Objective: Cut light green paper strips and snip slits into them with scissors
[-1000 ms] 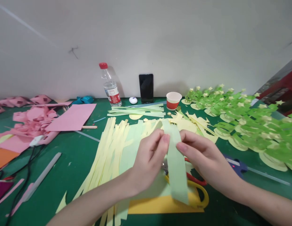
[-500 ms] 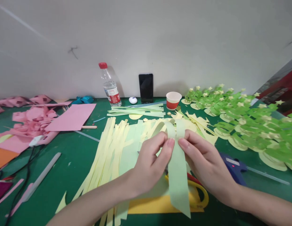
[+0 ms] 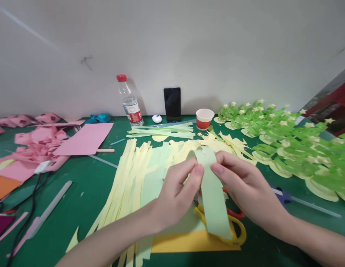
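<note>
Between my two hands hangs a pale green paper strip (image 3: pixel 215 204), its upper end curled over and its lower end slanting down. My left hand (image 3: pixel 176 198) pinches the strip's left edge between thumb and fingers. On the right edge, near the top, my right hand (image 3: pixel 249 191) closes its thumb and fingers on the same strip. Below it lie scissors (image 3: pixel 240 231) with yellow handles, partly covered, and a red-handled tool (image 3: pixel 236 214), mostly hidden. Pale green sheets (image 3: pixel 152 178) and a yellow sheet (image 3: pixel 175 243) are underneath.
Pale yellow strips (image 3: pixel 120 185) lie left of my hands. Behind stand a bottle (image 3: pixel 132 109), a phone (image 3: pixel 172 105) and a paper cup (image 3: pixel 204 121). Rows of green paper trees (image 3: pixel 297 144) and a blue glue gun (image 3: pixel 285 196) are at right, pink paper (image 3: pixel 84 139) at left.
The strip's top has drawn together into one loop, and its lower end has swung slightly right and up. My right hand has shifted a little right.
</note>
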Motion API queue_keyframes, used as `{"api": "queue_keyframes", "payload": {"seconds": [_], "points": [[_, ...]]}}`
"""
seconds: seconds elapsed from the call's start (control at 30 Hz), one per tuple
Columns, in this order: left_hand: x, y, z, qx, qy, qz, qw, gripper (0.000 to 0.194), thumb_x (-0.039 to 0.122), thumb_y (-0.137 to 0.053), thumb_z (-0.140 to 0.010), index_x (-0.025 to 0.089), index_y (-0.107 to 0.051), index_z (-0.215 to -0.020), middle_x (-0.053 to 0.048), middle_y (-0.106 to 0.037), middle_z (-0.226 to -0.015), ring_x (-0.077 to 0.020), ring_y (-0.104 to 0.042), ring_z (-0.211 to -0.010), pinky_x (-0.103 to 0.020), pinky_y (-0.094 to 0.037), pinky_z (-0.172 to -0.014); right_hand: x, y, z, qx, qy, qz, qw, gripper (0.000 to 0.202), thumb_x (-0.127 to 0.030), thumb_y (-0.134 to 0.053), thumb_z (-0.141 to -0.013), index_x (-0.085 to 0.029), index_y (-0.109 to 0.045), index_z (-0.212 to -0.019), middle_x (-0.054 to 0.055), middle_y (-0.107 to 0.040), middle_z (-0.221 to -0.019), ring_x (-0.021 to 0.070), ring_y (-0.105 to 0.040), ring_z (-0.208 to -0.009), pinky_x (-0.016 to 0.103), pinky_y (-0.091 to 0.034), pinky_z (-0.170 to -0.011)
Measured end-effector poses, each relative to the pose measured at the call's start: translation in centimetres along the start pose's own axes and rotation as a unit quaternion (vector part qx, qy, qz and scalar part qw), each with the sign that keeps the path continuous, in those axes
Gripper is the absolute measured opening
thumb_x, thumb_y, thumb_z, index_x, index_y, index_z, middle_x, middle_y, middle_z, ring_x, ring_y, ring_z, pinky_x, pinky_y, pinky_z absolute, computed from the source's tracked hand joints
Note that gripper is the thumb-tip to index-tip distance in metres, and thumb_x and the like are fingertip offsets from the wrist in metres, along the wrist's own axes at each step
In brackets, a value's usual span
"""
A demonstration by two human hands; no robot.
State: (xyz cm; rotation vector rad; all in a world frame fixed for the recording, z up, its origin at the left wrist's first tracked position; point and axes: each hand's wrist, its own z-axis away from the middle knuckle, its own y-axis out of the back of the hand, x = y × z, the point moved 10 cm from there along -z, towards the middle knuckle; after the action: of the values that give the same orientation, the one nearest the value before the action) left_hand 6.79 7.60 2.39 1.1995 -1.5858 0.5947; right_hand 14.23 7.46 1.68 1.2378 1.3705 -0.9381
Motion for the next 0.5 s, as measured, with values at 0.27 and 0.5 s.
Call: {"api": "queue_keyframes", "payload": {"seconds": [0.27,0.5], "points": [[0.0,-0.7,0.1,-0.025,-0.004,-0.023,0.999,0.029,0.023,-0.033,-0.089,0.021,-0.029,-0.061,0.005,-0.033,-0.053,-0.0091,-0.030,-0.047,-0.023,-0.028,-0.043,-0.2,-0.3,0.0,-0.009,0.013,0.013,1.000,0.037,-0.039,-0.050,-0.082,-0.020,-0.037,-0.053,-0.005,-0.032,-0.049,0.0073,-0.028,-0.043,0.019,-0.027,-0.037],[-1.4,0.0,0.4,0.009,0.049,-0.031,0.998,0.032,0.035,-0.031,-0.091,0.022,-0.026,-0.062,0.004,-0.030,-0.056,-0.0106,-0.033,-0.049,-0.024,-0.033,-0.044,0.9,-0.4,0.2,0.008,-0.004,-0.048,0.999,0.038,-0.046,-0.049,-0.084,-0.020,-0.040,-0.058,-0.005,-0.037,-0.051,0.0078,-0.032,-0.044,0.020,-0.031,-0.040]]}}
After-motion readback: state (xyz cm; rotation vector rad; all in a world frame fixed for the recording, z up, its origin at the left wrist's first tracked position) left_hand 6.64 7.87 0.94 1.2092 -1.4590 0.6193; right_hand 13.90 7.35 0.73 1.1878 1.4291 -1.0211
